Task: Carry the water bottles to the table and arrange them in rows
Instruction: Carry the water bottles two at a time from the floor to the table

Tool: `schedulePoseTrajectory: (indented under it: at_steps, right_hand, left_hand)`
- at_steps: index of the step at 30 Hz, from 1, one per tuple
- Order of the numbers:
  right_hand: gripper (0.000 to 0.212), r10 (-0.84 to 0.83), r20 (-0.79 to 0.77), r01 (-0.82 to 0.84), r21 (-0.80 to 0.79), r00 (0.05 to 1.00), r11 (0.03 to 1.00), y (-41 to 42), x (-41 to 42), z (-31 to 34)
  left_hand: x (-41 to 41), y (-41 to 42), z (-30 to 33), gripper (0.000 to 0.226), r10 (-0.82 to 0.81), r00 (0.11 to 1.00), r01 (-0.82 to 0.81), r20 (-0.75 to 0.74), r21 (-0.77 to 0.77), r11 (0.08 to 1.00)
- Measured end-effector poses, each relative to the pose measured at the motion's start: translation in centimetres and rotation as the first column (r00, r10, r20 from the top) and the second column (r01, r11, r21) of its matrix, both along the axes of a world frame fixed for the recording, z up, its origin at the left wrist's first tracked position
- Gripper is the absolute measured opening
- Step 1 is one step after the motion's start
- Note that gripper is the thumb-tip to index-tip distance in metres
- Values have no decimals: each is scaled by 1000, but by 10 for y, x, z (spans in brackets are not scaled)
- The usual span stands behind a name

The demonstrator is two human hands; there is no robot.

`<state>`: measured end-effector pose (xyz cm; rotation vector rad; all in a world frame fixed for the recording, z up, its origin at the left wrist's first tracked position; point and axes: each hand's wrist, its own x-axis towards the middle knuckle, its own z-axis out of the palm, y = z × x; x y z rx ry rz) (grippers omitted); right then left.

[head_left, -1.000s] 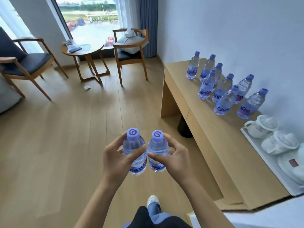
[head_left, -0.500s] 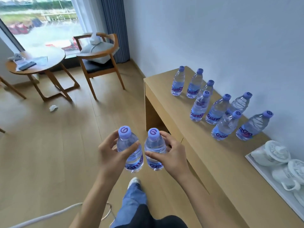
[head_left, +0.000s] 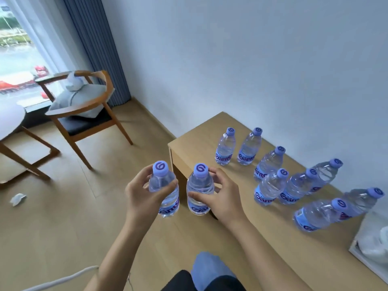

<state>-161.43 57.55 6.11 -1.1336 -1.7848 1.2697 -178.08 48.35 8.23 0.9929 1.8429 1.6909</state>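
Observation:
My left hand (head_left: 144,196) grips one clear water bottle (head_left: 164,189) with a purple cap, upright in front of me. A second bottle (head_left: 199,189) stands upright beside it in the grip of my right hand (head_left: 218,196). Both bottles hang over the floor near the left end of the wooden table (head_left: 210,141). Several more bottles (head_left: 270,187) with purple caps stand on the table along the wall, roughly in two rows.
A white tray (head_left: 365,259) with white crockery sits at the table's right end. A wooden chair (head_left: 88,114) with a grey cushion stands to the left by the curtain, next to a round table (head_left: 10,120). A scrap of paper (head_left: 18,198) and a white cable (head_left: 60,280) lie on the floor.
I have walked closer to the table and turned right. The bottles on it look larger and nearer. Both hands keep their bottles, held slightly farther apart.

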Motion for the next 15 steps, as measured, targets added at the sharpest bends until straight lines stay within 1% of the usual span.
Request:
schedulePoseTrajectory:
  at_steps: [4, 9, 12, 15]
  right_hand:
    - [61, -50, -19, 50, -39, 999, 998, 60, -36, -9]
    - [62, -62, -17, 61, -63, 998, 996, 140, -79, -20]
    - [61, -117, -14, 116, -66, 993, 991, 182, -100, -24]
    - [59, -172, 1, 172, -34, 985, 985, 223, -115, -23]
  left_hand:
    - [-37, 67, -8, 43, -36, 999, 36, -13, -7, 999]
    - [-76, 155, -21, 44, -57, 998, 56, -33, -37, 998]
    - [-94, 202, -24, 43, -74, 995, 71, -61, -62, 996]
    - [-109, 248, -26, 43, -103, 993, 99, -57, -71, 993]
